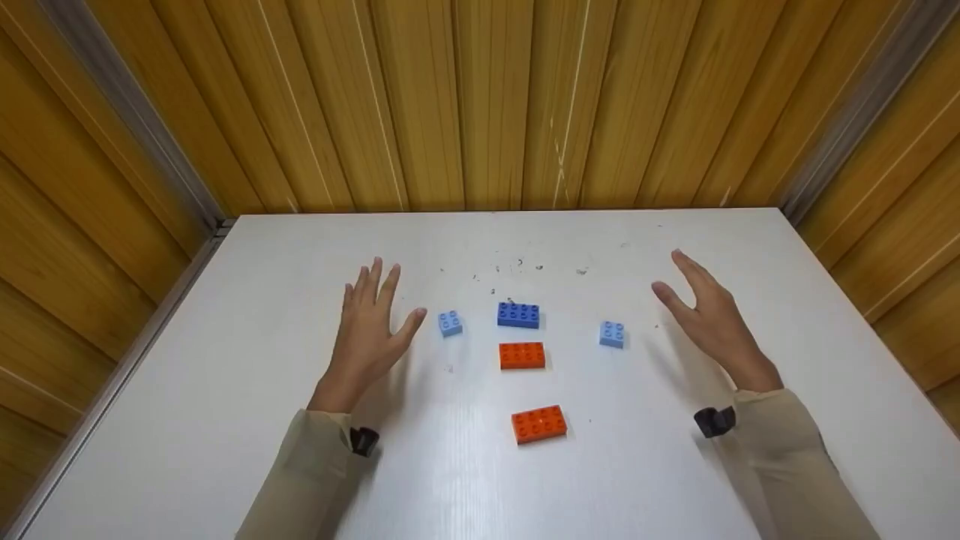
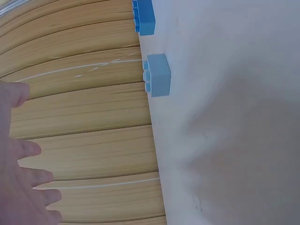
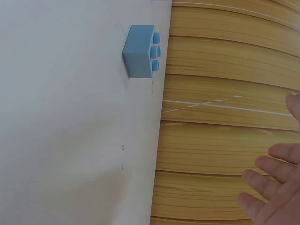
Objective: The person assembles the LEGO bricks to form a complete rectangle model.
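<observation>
My left hand [image 1: 366, 334] hovers over the left part of the table, fingers spread and holding nothing. Nearest to it is a small light blue brick [image 1: 450, 323], which shows side-on in the left wrist view. On the other side my right hand [image 1: 712, 319] is raised with thumb and fingers apart, also empty. A second light blue brick [image 1: 611, 334] lies to its left. Between the hands a dark blue brick [image 1: 518, 315] sits farthest back, an orange-red brick [image 1: 522, 355] just in front of it, and another orange-red brick [image 1: 539, 425] nearest the person, slightly turned.
The white table [image 1: 450, 487] ends at a wood-patterned wall [image 1: 495, 105] at the back, with similar panels at both sides. Dark specks [image 1: 539, 268] mark the tabletop behind the bricks. Each sleeve has a small black device [image 1: 714, 422] at the wrist.
</observation>
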Motion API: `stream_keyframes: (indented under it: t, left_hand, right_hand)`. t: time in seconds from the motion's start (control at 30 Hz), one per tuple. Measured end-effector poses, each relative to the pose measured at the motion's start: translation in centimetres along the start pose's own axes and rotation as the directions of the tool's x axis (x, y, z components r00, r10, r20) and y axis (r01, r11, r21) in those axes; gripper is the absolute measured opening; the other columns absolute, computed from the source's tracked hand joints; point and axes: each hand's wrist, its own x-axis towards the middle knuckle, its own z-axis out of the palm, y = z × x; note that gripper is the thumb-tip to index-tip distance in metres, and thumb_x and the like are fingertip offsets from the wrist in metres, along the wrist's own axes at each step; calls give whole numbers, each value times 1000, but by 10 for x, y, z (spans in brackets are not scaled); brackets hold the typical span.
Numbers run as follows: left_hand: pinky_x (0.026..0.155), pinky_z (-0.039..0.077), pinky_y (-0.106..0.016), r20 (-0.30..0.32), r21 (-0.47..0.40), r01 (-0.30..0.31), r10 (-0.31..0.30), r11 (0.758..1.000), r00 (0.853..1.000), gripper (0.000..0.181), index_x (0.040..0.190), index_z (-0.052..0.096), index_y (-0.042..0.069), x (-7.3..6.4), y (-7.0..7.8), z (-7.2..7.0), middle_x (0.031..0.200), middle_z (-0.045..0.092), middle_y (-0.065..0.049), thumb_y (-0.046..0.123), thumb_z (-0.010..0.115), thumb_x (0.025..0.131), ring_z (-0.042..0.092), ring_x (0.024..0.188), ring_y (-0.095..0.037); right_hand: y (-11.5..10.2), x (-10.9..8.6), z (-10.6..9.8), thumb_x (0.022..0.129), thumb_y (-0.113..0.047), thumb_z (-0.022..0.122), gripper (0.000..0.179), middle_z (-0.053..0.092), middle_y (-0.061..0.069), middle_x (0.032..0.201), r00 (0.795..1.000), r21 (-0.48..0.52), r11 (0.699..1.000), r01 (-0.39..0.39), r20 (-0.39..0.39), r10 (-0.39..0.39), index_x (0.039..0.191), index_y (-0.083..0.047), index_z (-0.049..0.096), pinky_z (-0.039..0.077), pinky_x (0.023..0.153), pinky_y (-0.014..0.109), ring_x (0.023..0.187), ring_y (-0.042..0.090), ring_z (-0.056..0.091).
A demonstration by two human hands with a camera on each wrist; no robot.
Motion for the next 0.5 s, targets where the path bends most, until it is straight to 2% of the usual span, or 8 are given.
stream_keyframes:
  t: [0.13, 0.27, 0.4, 0.5]
  left_hand:
    - [120, 13, -51, 26, -109, -32, 35, 994, 999, 74, 152, 29, 13, -5, 5, 2, 160, 20, -11, 45, 58, 93, 18, 147, -33]
    - [117, 19, -54, 135, -202, -44, 73, 978, 988, 74, 152, 27, 17, -10, 11, 8, 160, 20, -6, 48, 57, 92, 20, 147, -32]
    - [117, 23, -51, 281, -259, -22, 97, 966, 955, 74, 153, 26, 25, -15, 18, 15, 160, 21, 1, 55, 55, 91, 21, 147, -25]
    - [117, 24, -47, 351, -302, -12, 124, 953, 928, 72, 152, 28, 28, -19, 24, 19, 159, 24, 5, 53, 56, 91, 23, 147, -20]
  right_hand:
    - [-3, 4, 1, 96, -47, 52, 73, 25, 21, 156, 998, 15, 1000, 15, 63, -16, 152, -8, 26, 21, 113, 61, 144, 43, 21]
    - [-4, 7, 5, 95, -46, 55, 72, 29, 21, 155, 992, 12, 999, 38, 122, -40, 151, -8, 30, 24, 112, 60, 142, 42, 25]
    - [-6, 8, 11, 93, -46, 57, 72, 34, 18, 153, 980, 24, 997, 71, 186, -74, 149, -8, 34, 30, 110, 59, 139, 42, 33]
    - [-9, 9, 15, 92, -45, 60, 71, 36, 17, 152, 966, 47, 994, 95, 236, -103, 148, -9, 36, 34, 108, 58, 134, 44, 39]
